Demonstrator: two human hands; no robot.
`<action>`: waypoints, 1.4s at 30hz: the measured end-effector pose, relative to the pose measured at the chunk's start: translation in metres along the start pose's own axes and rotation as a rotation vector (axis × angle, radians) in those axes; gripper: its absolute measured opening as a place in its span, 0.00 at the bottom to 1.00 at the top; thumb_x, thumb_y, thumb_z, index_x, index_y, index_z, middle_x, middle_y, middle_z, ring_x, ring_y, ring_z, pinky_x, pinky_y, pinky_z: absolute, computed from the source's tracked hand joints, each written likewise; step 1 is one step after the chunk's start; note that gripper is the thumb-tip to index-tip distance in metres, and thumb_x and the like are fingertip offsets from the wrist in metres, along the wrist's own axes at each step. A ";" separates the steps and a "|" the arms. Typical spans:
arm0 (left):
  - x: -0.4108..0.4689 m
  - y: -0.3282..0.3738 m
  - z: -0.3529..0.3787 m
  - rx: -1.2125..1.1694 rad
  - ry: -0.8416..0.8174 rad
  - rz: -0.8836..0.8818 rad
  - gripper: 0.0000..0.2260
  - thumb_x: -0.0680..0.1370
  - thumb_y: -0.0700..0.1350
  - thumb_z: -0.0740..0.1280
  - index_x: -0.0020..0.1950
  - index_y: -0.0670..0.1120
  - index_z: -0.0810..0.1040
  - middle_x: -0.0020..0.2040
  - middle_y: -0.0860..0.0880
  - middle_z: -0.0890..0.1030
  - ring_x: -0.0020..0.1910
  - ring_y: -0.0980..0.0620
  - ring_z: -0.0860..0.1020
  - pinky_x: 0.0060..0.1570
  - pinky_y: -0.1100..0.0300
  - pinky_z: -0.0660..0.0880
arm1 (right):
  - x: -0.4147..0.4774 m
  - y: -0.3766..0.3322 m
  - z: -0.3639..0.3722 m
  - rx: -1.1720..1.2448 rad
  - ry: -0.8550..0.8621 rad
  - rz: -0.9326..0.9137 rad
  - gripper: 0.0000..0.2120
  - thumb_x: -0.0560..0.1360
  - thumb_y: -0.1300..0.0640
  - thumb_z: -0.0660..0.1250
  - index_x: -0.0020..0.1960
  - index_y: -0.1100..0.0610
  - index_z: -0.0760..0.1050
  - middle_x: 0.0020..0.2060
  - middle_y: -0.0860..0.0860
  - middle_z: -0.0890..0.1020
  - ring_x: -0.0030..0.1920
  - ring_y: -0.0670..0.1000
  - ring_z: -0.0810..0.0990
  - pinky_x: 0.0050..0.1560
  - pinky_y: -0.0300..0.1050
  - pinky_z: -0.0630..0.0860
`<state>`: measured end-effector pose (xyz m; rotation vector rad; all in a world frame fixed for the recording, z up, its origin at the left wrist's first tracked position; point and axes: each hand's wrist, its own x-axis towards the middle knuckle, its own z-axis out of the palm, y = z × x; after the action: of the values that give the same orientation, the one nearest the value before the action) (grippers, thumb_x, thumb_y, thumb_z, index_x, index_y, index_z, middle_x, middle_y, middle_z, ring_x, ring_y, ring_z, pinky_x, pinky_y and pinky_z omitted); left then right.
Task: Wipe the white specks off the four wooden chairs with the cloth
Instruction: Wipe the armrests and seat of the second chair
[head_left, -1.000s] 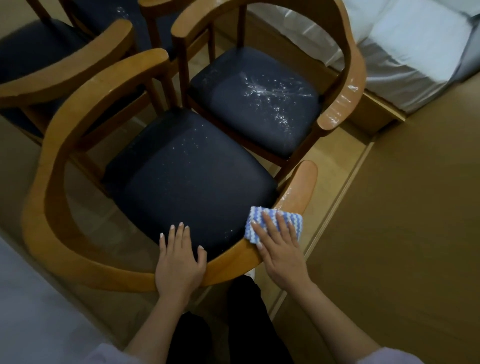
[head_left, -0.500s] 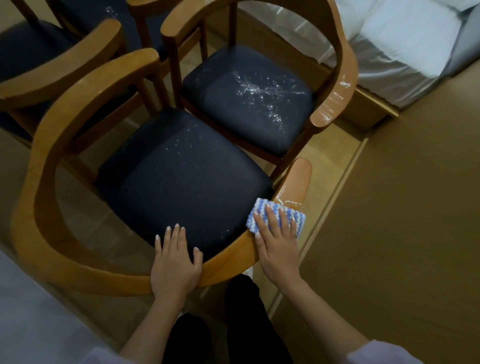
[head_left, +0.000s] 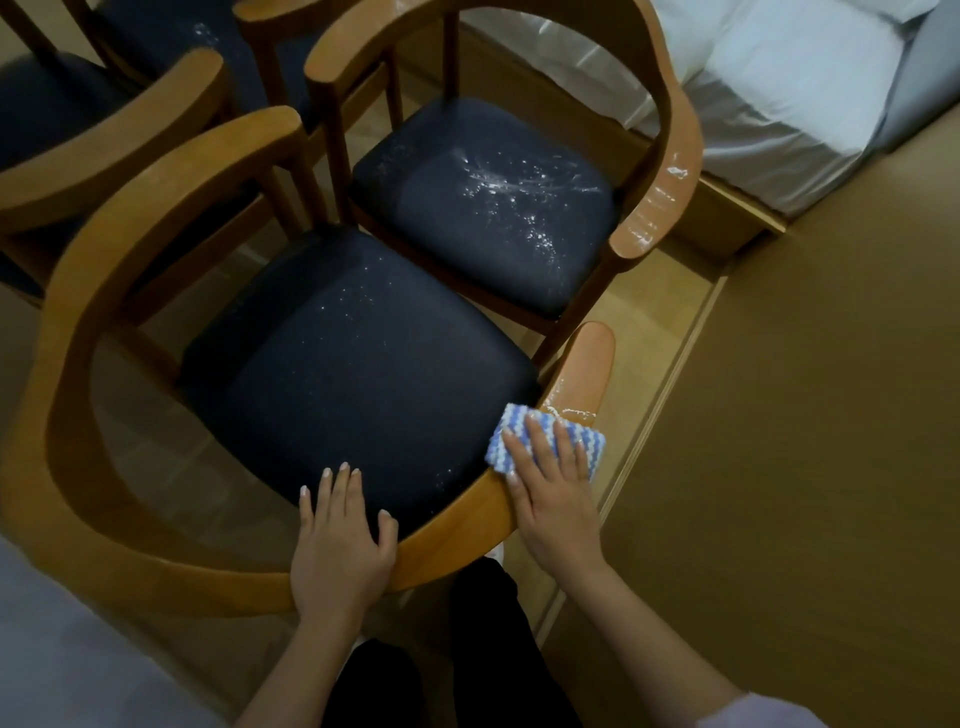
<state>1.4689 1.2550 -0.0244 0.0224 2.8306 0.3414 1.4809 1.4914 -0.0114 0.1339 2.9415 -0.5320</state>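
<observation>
Cloth (head_left: 589, 439) lies under my flat right hand (head_left: 556, 504) on the near chair's (head_left: 67, 415) arm; my left hand (head_left: 340, 540) rests straight-fingered on its rail. Specks (head_left: 509, 182) dust its seat (head_left: 337, 374) and the chair beyond (head_left: 675, 130): most wiping is left.

Dim, warm indoor light, evenly spread, with no hard-edged shadows. The brightest area is the white bedding (head_left: 779, 78) at upper right, slightly washed out. Soft glare streaks lie on the varnished near armrest (head_left: 584, 369) at centre right and on the far armrest (head_left: 660, 202) above it. The near seat (head_left: 353, 374) loses detail in darkness. Wide-angle distortion bends the chair rails toward the left edge, and the lower corners are blurred.
</observation>
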 end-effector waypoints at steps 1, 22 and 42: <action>0.000 0.000 0.000 0.001 -0.002 -0.001 0.32 0.75 0.57 0.45 0.73 0.39 0.64 0.73 0.44 0.65 0.74 0.47 0.59 0.74 0.50 0.49 | 0.008 0.005 -0.003 -0.001 0.016 0.024 0.23 0.83 0.42 0.41 0.77 0.41 0.47 0.78 0.43 0.46 0.77 0.48 0.37 0.76 0.48 0.37; 0.000 0.000 0.000 0.011 -0.001 0.013 0.31 0.76 0.56 0.46 0.72 0.39 0.64 0.73 0.44 0.66 0.74 0.47 0.59 0.73 0.48 0.50 | 0.009 -0.002 -0.007 0.007 -0.036 0.121 0.26 0.81 0.39 0.41 0.77 0.40 0.41 0.77 0.42 0.39 0.75 0.48 0.29 0.73 0.49 0.28; 0.001 -0.002 0.004 -0.068 -0.010 0.031 0.31 0.76 0.56 0.47 0.73 0.39 0.63 0.73 0.44 0.65 0.74 0.49 0.60 0.72 0.53 0.52 | 0.088 0.050 -0.039 0.069 0.063 0.139 0.26 0.81 0.42 0.43 0.78 0.43 0.48 0.78 0.44 0.47 0.76 0.47 0.36 0.74 0.45 0.36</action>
<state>1.4693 1.2544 -0.0292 0.0543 2.8098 0.4427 1.3945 1.5576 -0.0064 0.3656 2.9461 -0.6194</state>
